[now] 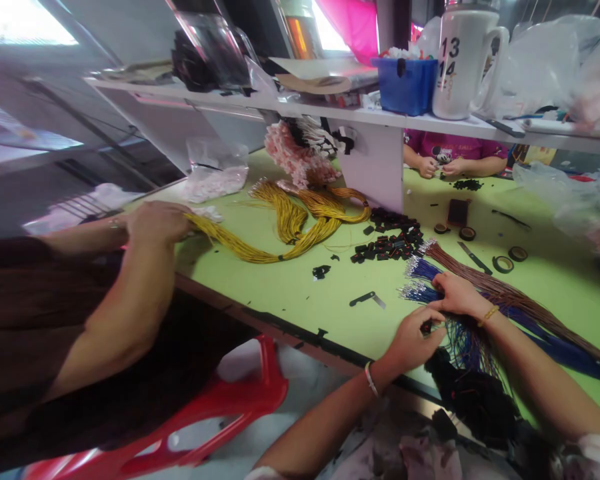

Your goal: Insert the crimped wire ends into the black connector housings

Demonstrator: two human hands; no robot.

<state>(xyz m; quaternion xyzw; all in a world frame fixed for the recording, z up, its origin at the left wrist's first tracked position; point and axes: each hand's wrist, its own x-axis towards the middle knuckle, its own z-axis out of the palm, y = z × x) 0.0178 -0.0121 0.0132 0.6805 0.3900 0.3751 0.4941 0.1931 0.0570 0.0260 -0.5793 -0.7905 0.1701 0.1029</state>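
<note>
Blue wires (423, 269) with silvery tips lie on the green counter (295, 287) in the head view, beneath the right hand (457, 294); its grip is partly hidden, so I cannot tell whether it is closed on them. Just beside it, the left hand (414, 339) has its grip pinched on a small black connector housing (426, 327). Loose black housings (390, 245) lie farther back, apart from both hands.
</note>
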